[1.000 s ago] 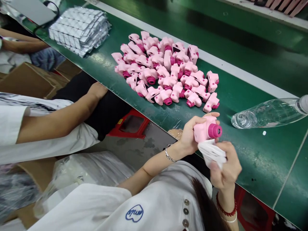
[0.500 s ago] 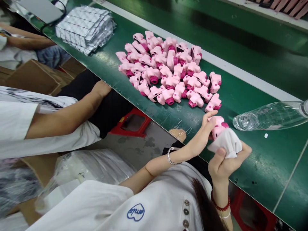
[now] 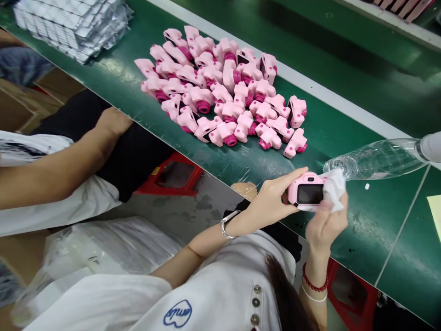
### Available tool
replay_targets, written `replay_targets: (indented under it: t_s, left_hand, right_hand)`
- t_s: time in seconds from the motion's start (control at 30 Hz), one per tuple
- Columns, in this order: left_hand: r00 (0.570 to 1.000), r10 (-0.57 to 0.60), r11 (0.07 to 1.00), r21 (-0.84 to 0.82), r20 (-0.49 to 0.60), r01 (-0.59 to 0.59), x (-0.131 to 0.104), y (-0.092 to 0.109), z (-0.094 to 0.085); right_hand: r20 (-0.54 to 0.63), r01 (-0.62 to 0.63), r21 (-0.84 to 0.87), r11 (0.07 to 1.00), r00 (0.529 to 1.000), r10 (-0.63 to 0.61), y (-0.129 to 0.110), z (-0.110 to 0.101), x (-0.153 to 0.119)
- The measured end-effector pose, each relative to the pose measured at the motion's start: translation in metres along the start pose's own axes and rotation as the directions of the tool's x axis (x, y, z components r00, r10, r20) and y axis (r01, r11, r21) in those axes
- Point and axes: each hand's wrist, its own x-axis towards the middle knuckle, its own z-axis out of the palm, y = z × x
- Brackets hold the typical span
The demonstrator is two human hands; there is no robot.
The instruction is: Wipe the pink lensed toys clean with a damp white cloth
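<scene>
A pink toy camera is held over the near edge of the green table, its dark screen turned up toward me. My left hand grips its left side between thumb and fingers. In my right hand a white cloth is pinched and pressed against the camera's right end, covering part of it. Beyond my hands lies a large cluster of similar pink toy cameras with magenta lenses, tipped in various directions on the table.
A clear plastic bottle stands right of my hands. A stack of silvery packets sits at the far left of the green table. Another person's arm rests beside the table edge. A red stool is underneath.
The toy camera has been turned so its screen now faces me, and my left hand has shifted to its side. The cloth has moved to the camera's right end. The view has swung right.
</scene>
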Motion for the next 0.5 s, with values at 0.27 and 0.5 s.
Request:
replay_targets:
  t_s: [0.27, 0.5]
  left_hand:
    - [0.99, 0.136, 0.966, 0.216, 0.038, -0.141, 0.012, -0.014, -0.008]
    - [0.98, 0.069, 0.976, 0.193, 0.186, -0.106, 0.011, -0.017, -0.017]
  right_hand:
    - [0.199, 0.224, 0.275, 0.935, 0.938, -0.283, -0.012, 0.006, -0.008]
    - [0.163, -0.46, 0.688, 0.561, 0.851, 0.499, 0.001, -0.046, -0.011]
